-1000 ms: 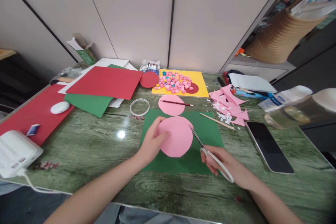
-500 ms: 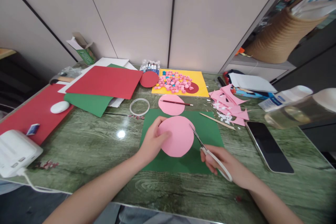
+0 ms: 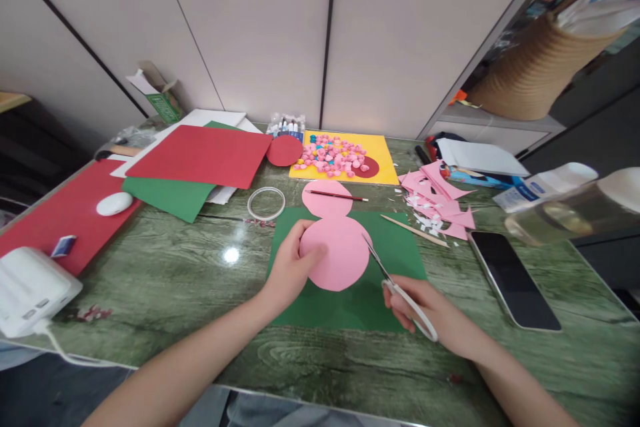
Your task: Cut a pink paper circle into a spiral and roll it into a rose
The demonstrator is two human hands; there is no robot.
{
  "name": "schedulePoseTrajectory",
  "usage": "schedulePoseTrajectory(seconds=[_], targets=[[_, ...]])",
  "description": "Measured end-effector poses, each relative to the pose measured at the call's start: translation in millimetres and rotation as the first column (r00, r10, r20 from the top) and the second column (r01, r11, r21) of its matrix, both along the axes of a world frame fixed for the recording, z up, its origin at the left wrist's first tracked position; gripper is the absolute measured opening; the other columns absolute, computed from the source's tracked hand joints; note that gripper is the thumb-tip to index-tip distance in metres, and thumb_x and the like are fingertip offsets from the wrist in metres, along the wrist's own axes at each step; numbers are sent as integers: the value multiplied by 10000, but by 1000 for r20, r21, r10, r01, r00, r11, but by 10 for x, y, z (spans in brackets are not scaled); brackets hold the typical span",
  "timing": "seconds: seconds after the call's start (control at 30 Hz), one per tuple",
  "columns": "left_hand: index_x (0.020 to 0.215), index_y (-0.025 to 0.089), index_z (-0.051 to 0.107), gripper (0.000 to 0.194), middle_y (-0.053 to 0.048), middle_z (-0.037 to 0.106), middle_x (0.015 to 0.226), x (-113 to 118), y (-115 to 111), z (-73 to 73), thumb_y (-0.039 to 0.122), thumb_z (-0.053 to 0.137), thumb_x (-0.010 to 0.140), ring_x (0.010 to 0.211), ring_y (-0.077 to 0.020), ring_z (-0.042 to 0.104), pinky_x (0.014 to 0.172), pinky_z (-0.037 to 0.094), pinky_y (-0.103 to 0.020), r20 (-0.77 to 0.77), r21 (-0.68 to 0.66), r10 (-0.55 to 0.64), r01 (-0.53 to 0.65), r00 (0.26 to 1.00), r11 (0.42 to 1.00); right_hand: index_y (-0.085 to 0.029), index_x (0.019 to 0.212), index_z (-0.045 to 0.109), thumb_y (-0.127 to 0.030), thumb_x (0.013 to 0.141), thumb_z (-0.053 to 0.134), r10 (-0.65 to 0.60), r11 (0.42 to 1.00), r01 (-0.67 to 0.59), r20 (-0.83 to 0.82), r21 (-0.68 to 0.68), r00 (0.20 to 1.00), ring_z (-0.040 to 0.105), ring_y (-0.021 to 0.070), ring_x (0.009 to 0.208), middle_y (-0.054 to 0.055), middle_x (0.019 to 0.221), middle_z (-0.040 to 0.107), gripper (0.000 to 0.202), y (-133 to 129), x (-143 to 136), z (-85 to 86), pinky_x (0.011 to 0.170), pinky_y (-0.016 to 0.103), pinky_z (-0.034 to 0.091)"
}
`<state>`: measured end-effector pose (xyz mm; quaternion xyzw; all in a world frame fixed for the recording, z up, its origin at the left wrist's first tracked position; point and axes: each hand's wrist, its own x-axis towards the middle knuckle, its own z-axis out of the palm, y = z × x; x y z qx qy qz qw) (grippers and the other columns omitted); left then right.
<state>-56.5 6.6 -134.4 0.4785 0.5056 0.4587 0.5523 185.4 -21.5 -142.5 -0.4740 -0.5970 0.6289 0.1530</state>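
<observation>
My left hand [image 3: 293, 261] pinches a pink paper circle [image 3: 337, 263] by its left side, thumb on top and fingers underneath. White-handled scissors [image 3: 395, 287] are gripped in my right hand [image 3: 423, 310], their blades at the circle's right edge. Below both hands lies a green paper sheet [image 3: 345, 310] on the table. Just beyond the held circle rests a second pink circle [image 3: 320, 208], with a dark red pencil [image 3: 340, 196] across it. A pale wooden stick [image 3: 415, 231] lies over the green sheet's right side.
Pink paper scraps [image 3: 445, 200] are heaped at right, near a phone [image 3: 515, 280] and a clear bottle [image 3: 555, 213]. A yellow sheet [image 3: 385, 153] holds many small pink balls [image 3: 335, 157]. A tape roll [image 3: 266, 204], red sheet [image 3: 200, 153] and white charger [image 3: 37, 290] lie left.
The held pink circle has shifted slightly away from me and turned a little, now meeting the farther circle in view. The scissors have tilted slightly; both hands are nearly in place.
</observation>
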Motion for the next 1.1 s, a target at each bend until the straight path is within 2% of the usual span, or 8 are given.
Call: schedulePoseTrajectory(seconds=[0.17, 0.43, 1.1], targets=[[937, 195, 507, 166, 18, 522, 855, -1, -11, -1, 242, 550, 784, 797, -136, 475, 649, 352, -206, 21, 7, -12, 11, 1000, 1000, -172, 765, 482, -570, 865, 446, 14, 1000, -14, -24, 4, 1000, 377, 94, 496, -54, 544, 421, 412, -3, 28, -25, 485, 228, 296], [915, 186, 509, 176, 2, 537, 875, -10, -9, 67, 238, 547, 751, 808, -160, 491, 660, 366, -228, 0, -7, -95, 95, 995, 995, -165, 793, 485, -539, 898, 417, 47, 999, -47, -14, 13, 999, 394, 99, 536, -46, 583, 419, 395, -17, 8, 24, 518, 228, 319], [927, 180, 507, 184, -2, 532, 885, 4, 5, 42, 256, 562, 769, 818, -154, 498, 652, 370, -220, -18, -1, -2, 1, 1000, 1000, -179, 741, 469, -628, 843, 430, 17, 1000, -17, 3, 0, 1000, 368, 97, 482, -49, 533, 421, 462, -3, -11, 33, 478, 229, 286]])
